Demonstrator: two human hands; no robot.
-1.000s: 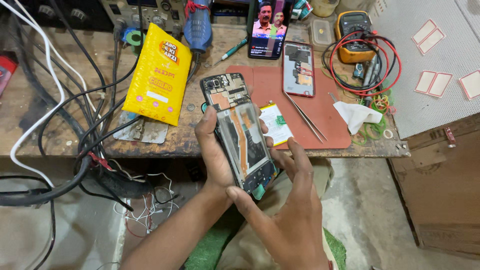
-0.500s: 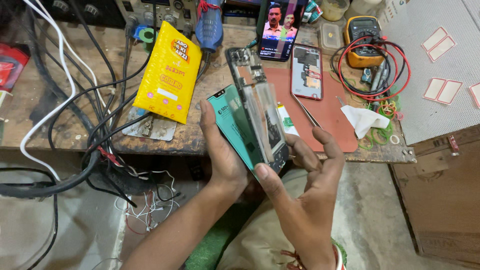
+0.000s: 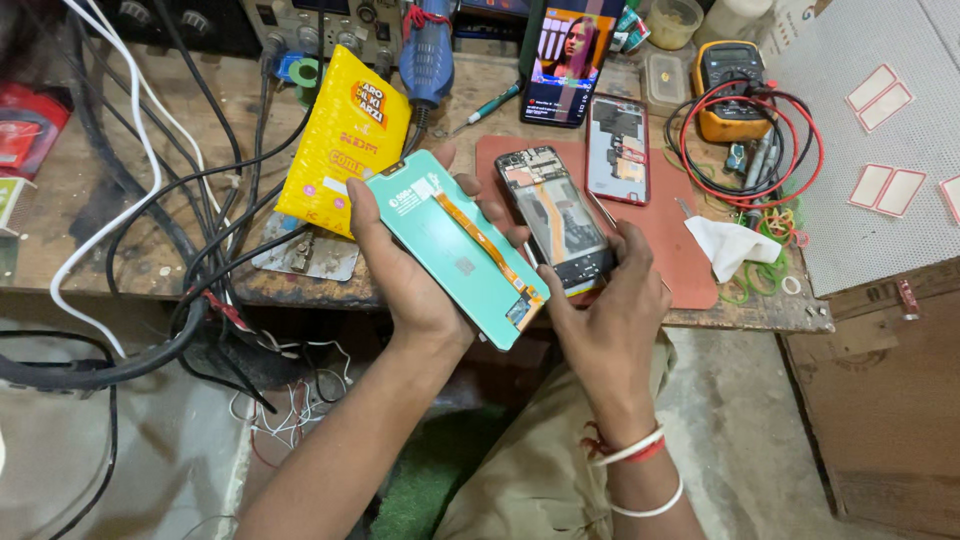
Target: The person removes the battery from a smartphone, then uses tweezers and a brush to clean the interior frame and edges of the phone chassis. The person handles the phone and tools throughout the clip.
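Two hands work above the red mat (image 3: 690,250): my left hand (image 3: 410,280) grips a teal display panel (image 3: 455,245), my right hand (image 3: 600,310) clasps the opened phone frame (image 3: 555,215) beside it. Any twist could tear the panel's orange ribbon cable (image 3: 485,240).

Both forearms are bare, with no sleeves in view, and both hands, left hand (image 3: 420,285) and right hand (image 3: 600,320), are ungloved. The right wrist, at lower centre-right of the frame, carries a red thread band (image 3: 630,447) and two white bangles (image 3: 645,505), one beside the thread and one further up the forearm. Khaki-tan trousers (image 3: 540,480) cover the lap at the bottom centre of the frame.
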